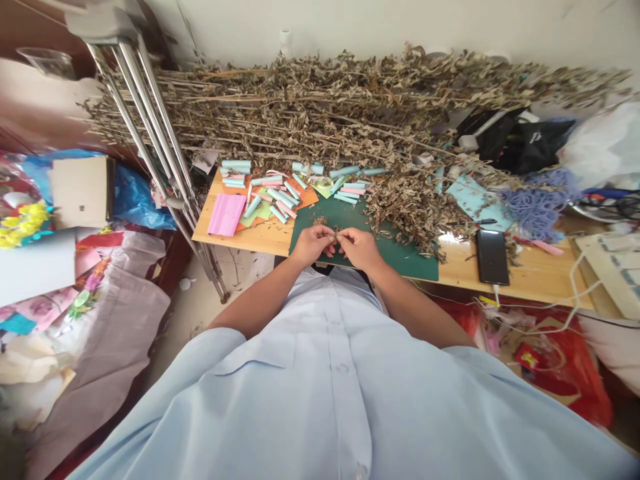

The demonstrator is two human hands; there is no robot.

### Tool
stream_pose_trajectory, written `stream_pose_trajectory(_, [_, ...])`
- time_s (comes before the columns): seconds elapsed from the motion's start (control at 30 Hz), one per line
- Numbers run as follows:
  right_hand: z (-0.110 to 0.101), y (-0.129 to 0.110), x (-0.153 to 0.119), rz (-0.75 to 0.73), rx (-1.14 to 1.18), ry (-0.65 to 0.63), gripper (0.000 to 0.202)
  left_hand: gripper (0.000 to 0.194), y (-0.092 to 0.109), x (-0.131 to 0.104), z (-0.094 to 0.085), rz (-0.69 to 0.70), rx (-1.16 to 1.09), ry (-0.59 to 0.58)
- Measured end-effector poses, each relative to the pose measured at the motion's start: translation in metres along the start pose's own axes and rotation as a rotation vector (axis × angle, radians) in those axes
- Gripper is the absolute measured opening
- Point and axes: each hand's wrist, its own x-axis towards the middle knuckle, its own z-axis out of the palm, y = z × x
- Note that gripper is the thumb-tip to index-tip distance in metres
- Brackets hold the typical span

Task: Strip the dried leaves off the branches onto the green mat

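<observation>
My left hand [315, 244] and my right hand [358, 245] meet over the front edge of a green mat [335, 210]. Both are closed, with fingertips pinched on what looks like a thin bit of dried plant [335, 235], mostly hidden by the fingers. Just beyond my left hand lies a small clump of crumbled dried leaves [320, 221]. A larger heap of dried leaves [407, 210] covers the mat's right side. Behind the mat, several rolled paper tubes [283, 198] in blue and pink lie loosely together, beside a stack of pink paper [227, 215].
Long bundles of dried stalks [300, 107] fill the back of the table. Metal crutches [150, 127] lean at the left. A phone [493, 257] on a cable, a pen [473, 222], purple yarn [537, 203] and a power strip [613, 267] lie to the right.
</observation>
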Motion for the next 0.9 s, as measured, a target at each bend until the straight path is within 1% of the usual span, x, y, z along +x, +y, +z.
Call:
stream_pose_trajectory(0.13, [-0.001,-0.003,0.000,-0.210,-0.372,0.026,0.013,0.018,0.001,-0.002,0.002,0.013,0.097,0.030])
stream_pose_trajectory(0.2, [0.001,-0.004,-0.001,-0.247,-0.481,0.020,0.013,0.014,0.001,-0.002,0.003,0.023,0.124,0.046])
stream_pose_trajectory(0.23, [0.002,-0.005,-0.002,-0.246,-0.493,0.022,0.014,0.013,0.002,-0.002,0.004,0.024,0.130,0.053])
stream_pose_trajectory(0.3, [0.007,-0.005,-0.003,-0.205,-0.428,0.064,0.013,0.014,0.003,-0.002,0.004,0.023,0.125,0.066])
stream_pose_trajectory(0.33, [0.009,-0.004,-0.003,-0.156,-0.345,0.090,0.013,0.014,0.004,-0.002,0.004,0.021,0.113,0.072])
stream_pose_trajectory(0.4, [0.015,-0.004,-0.003,0.002,-0.097,0.110,0.011,0.016,0.004,-0.003,0.005,0.023,0.070,0.078])
stream_pose_trajectory(0.5, [0.023,-0.005,-0.002,0.252,0.294,0.097,0.013,0.019,0.004,-0.003,0.004,0.037,0.000,0.085])
stream_pose_trajectory(0.53, [0.025,-0.005,-0.001,0.307,0.384,0.111,0.014,0.020,0.003,-0.004,0.004,0.039,-0.016,0.090])
stream_pose_trajectory(0.6, [0.024,-0.005,0.001,0.363,0.485,0.155,0.017,0.022,0.002,-0.004,0.003,0.040,-0.040,0.098])
stream_pose_trajectory(0.67, [0.018,-0.004,0.003,0.349,0.480,0.184,0.020,0.025,0.001,-0.003,0.003,0.040,-0.063,0.098])
stream_pose_trajectory(0.8, [0.002,0.000,0.004,0.191,0.240,0.222,0.026,0.028,0.000,-0.002,0.003,0.036,-0.081,0.083])
stream_pose_trajectory(0.9, [-0.003,0.001,0.003,0.152,0.137,0.226,0.027,0.026,-0.001,-0.001,0.004,0.039,-0.075,0.073])
